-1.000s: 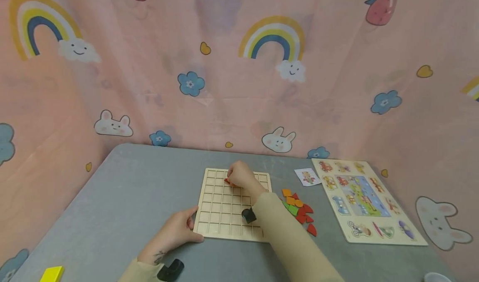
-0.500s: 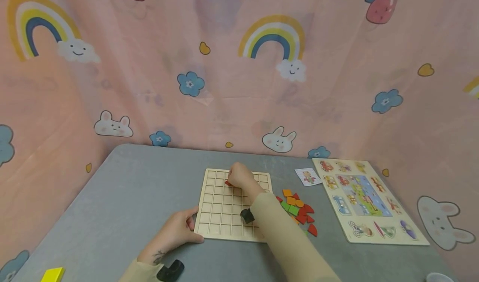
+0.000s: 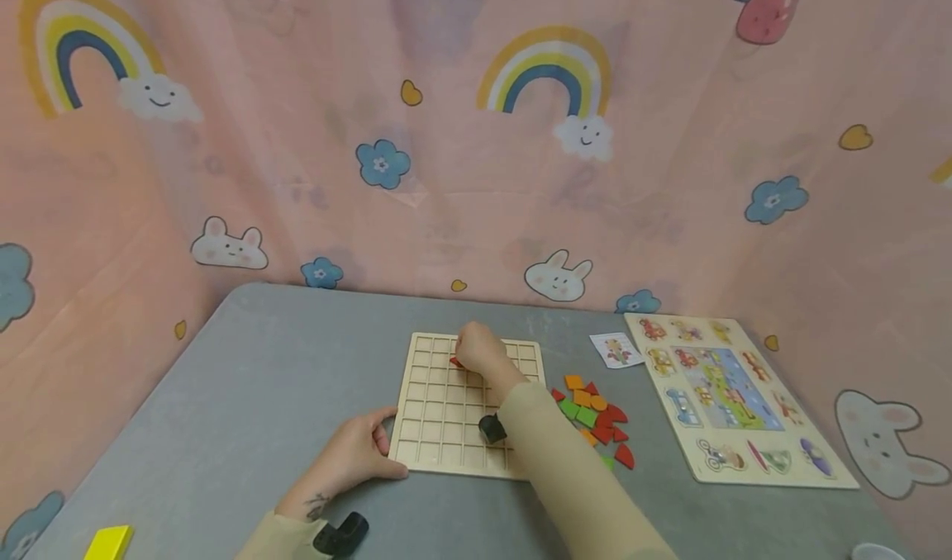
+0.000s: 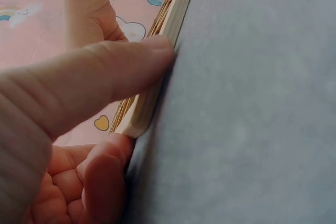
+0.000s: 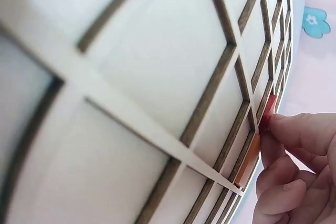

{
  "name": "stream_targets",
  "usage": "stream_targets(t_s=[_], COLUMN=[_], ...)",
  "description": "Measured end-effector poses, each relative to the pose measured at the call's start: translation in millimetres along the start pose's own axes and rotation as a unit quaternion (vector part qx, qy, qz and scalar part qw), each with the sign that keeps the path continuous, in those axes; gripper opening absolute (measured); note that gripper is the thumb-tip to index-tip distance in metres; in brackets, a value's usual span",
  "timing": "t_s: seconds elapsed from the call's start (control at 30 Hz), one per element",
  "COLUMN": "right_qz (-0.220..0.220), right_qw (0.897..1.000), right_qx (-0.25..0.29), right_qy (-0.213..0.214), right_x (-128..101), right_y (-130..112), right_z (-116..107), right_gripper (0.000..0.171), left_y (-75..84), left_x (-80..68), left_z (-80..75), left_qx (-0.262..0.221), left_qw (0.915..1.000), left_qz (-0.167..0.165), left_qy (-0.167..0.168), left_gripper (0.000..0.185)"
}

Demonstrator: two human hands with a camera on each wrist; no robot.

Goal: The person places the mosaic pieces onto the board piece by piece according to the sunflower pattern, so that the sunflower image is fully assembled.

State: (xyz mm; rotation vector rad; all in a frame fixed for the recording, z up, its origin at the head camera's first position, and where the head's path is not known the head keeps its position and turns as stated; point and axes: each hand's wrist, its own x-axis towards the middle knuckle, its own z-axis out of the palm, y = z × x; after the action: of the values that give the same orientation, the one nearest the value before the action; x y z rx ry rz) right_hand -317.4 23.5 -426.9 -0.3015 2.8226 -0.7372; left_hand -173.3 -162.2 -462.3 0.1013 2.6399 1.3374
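A pale wooden grid board (image 3: 427, 411) lies on the grey table. My left hand (image 3: 357, 448) holds its near left corner, the thumb (image 4: 131, 64) along the front edge and the curled fingers at the side. Over the back rows, my right hand (image 3: 479, 349) pinches a small red tile (image 5: 268, 114) between thumb and fingertips, down at a cell of the grid. An orange tile (image 5: 248, 160) sits in the cell beside it, in the right wrist view. The right forearm hides part of the board's right side in the head view.
Loose red, green and orange tiles (image 3: 586, 417) lie right of the board. Behind them is a picture card (image 3: 616, 350), touching a wooden picture puzzle (image 3: 673, 453) at the far right. A yellow block (image 3: 108, 543) is at the front left, a white round object (image 3: 876, 552) at the front right.
The right forearm has shifted slightly left, uncovering more of the loose tiles. Both hands otherwise keep their places on the board, and the head view has moved a little.
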Motion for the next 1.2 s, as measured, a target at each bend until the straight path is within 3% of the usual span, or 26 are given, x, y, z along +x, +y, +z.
stream_targets(t_s=[0.13, 0.3, 0.47, 0.67, 0.87, 1.2], right_qz=[-0.003, 0.006, 0.002, -0.005, -0.008, -0.006], right_qw=[0.999, 0.995, 0.992, 0.996, 0.999, 0.998], right_qx=[0.033, 0.09, 0.123, 0.084, 0.044, -0.061], right_qy=[0.009, 0.029, 0.036, 0.028, -0.008, -0.032], right_x=[-4, -14, -32, -61, -78, -78], right_y=[2, 17, 53, 105, 134, 122], right_z=[-9, -37, -73, -97, -90, -60], right_gripper=[0.038, 0.007, 0.02, 0.027, 0.021, 0.013], left_y=[0.2, -0.8, -1.4, -4.5, -8.3, -6.6], left_x=[0.3, 0.5, 0.7, 0.4, -0.8, 1.4], left_z=[-0.1, -0.9, -1.0, -1.2, -2.8, -1.7], left_qx=[-0.007, -0.015, -0.014, -0.015, -0.017, -0.016], left_qw=[1.0, 0.9998, 0.9998, 0.9994, 0.9992, 0.9994], left_qz=[0.004, 0.011, 0.012, 0.025, 0.017, 0.008], left_qy=[-0.001, -0.009, -0.01, -0.021, -0.032, -0.028], left_gripper=[0.09, 0.09, 0.091, 0.096, 0.099, 0.097])
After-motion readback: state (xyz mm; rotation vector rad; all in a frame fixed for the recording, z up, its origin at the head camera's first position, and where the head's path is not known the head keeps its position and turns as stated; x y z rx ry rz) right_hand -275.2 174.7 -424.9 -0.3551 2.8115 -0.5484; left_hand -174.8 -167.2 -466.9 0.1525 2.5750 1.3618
